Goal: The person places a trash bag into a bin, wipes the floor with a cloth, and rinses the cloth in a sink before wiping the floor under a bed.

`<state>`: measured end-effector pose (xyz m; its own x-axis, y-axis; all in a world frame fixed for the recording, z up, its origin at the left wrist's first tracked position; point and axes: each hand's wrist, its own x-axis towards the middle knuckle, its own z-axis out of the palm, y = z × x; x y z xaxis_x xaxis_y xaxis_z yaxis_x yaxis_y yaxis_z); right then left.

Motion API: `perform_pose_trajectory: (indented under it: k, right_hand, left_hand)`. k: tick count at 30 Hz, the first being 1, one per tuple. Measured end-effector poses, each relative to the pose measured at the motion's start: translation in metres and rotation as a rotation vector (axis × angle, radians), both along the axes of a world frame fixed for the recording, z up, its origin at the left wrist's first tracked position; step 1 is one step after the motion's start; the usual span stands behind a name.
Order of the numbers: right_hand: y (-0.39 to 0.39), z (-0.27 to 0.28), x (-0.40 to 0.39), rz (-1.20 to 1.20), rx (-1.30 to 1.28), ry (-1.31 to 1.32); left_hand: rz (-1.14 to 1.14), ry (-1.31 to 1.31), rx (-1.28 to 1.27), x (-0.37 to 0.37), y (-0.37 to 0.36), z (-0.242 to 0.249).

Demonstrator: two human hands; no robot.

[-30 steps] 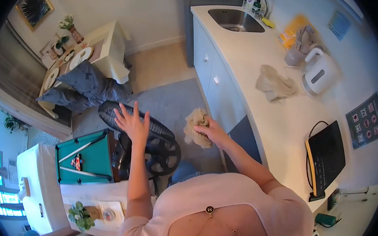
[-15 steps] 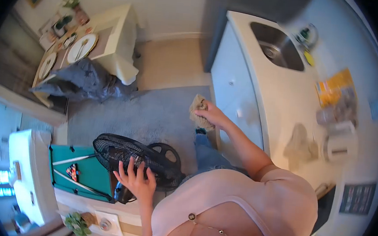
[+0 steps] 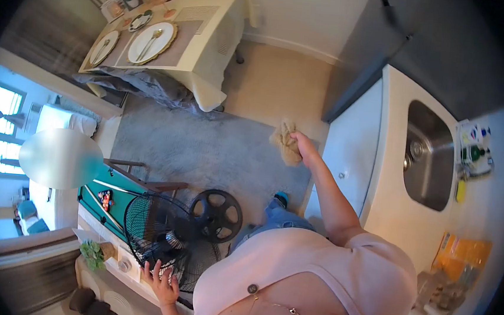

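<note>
In my right hand (image 3: 305,148) is a crumpled beige cloth (image 3: 287,144), held out over the grey rug beside the white cabinet. The fingers are closed around its edge and the rest hangs loose. My left hand (image 3: 162,284) has its fingers spread and holds nothing. It is beside the black standing fan (image 3: 168,240), overlapping the lower edge of its wire guard in this view. The fan's round base (image 3: 216,215) rests on the rug.
To the right runs a white counter (image 3: 394,115) with a steel sink (image 3: 430,154) and a yellow packet (image 3: 463,257). A set dining table (image 3: 213,48) stands at the far left. Beyond the fan is a small green pool table (image 3: 121,185), with a plant (image 3: 91,254) nearby.
The view has swung, bringing the sink and dining table nearer. My right hand keeps the cloth. My left hand has dropped lower, toward the fan's near side.
</note>
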<state>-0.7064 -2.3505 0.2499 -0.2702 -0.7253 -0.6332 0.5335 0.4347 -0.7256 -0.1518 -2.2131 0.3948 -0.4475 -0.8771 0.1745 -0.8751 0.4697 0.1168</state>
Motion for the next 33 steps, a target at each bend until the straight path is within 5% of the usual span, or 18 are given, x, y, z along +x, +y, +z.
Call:
perform_pose_trajectory:
  k: [8, 10, 14, 16, 20, 24, 29, 33]
  right_hand:
    - [-0.058, -0.014, -0.016, 0.125, -0.074, 0.069]
    - [-0.082, -0.03, -0.038, 0.244, -0.057, 0.548]
    - [-0.137, -0.052, -0.081, 0.353, 0.116, 0.996]
    - [-0.159, -0.053, -0.105, 0.37, 0.079, 1.24]
    - [-0.178, -0.134, -0.151, 0.099, 0.124, 1.314]
    - [-0.188, -0.208, -0.188, -0.005, 0.419, 1.128]
    - [-0.159, -0.402, -0.24, 0.001, 0.968, 1.131]
    - [-0.199, -0.52, -0.283, 0.32, 0.822, 0.793]
  left_hand:
    - [0.146, -0.139, -0.203, -0.104, -0.082, 0.027]
    - [0.116, 0.004, -0.237, -0.151, -0.145, 0.018]
    - [0.078, 0.304, -0.242, -0.239, -0.299, -0.066]
    - [-0.001, 0.484, -0.098, -0.291, -0.368, -0.11]
    - [-0.298, 0.534, 0.366, -0.373, -0.475, -0.18]
    - [-0.327, 0.519, 0.611, -0.429, -0.539, -0.27]
    - [-0.338, 0.357, 0.665, -0.469, -0.583, -0.462]
    - [-0.369, 0.189, 0.725, -0.495, -0.613, -0.586]
